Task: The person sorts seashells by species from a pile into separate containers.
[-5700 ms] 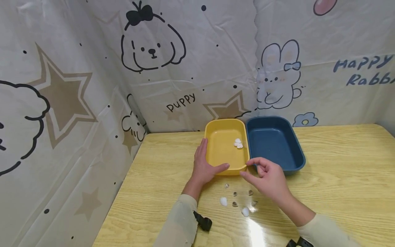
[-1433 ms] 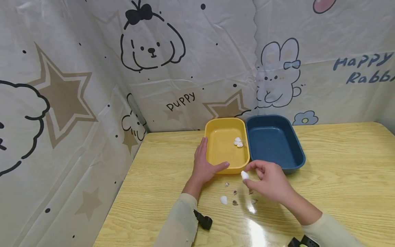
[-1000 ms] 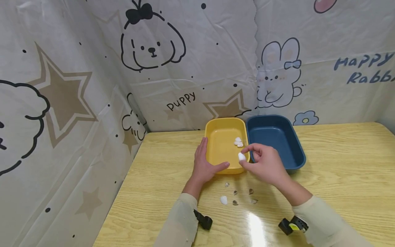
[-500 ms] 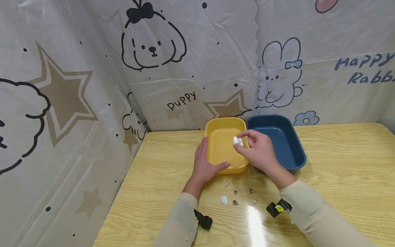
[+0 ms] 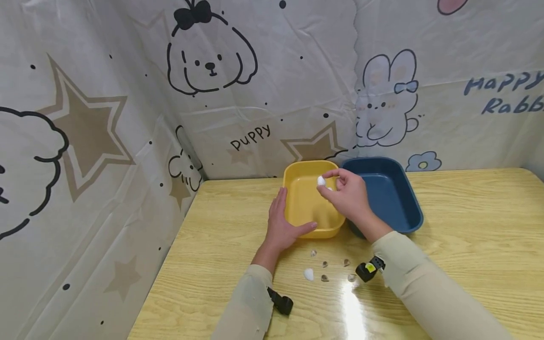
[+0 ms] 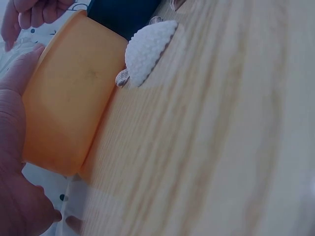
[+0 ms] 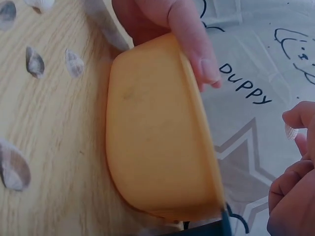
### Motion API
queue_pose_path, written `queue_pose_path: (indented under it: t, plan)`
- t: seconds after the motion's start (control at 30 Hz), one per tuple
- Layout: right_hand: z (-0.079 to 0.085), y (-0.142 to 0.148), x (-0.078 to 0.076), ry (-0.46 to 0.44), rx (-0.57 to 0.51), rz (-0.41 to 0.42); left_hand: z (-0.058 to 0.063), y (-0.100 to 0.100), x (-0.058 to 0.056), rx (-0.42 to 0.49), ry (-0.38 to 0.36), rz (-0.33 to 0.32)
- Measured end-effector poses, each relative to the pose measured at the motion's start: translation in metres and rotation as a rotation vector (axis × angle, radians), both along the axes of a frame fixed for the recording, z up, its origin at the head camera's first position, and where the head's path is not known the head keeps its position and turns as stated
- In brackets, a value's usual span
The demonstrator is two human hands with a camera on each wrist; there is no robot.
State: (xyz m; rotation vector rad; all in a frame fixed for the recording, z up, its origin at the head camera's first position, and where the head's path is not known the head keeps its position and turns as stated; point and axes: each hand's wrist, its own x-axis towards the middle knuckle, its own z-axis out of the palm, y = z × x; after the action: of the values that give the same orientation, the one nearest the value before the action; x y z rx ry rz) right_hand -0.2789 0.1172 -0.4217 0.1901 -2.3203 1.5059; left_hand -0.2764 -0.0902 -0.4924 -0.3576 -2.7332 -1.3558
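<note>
My right hand (image 5: 349,194) pinches a white seashell (image 5: 321,181) between thumb and index finger, above the yellow plastic tub (image 5: 299,203). In the right wrist view, a ribbed edge of this shell (image 7: 291,132) shows between the fingertips. My left hand (image 5: 284,227) rests against the tub's front left corner, fingers straight along the side wall and thumb over the front rim. White shells inside the tub are mostly hidden behind the right hand. On the table before the tub lie a white shell (image 5: 309,274) and several small brownish shells (image 5: 325,278).
A dark blue tub (image 5: 384,200) stands directly right of the yellow one, partly covered by the right forearm. Behind both tubs hangs a printed cloth (image 5: 263,56). A black wrist camera (image 5: 282,303) is strapped to the left sleeve, another (image 5: 367,270) to the right.
My right hand has picked the white shell up from the table and carried it forward over the yellow tub, then slightly farther back and left. The left hand stays in place.
</note>
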Motion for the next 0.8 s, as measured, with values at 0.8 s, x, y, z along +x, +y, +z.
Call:
queue_pose_path:
  t: [0.8]
  plan:
    - [-0.023, -0.005, -0.028, -0.149, -0.031, -0.007, -0.002, 0.0, -0.001, 0.005, 0.028, -0.006]
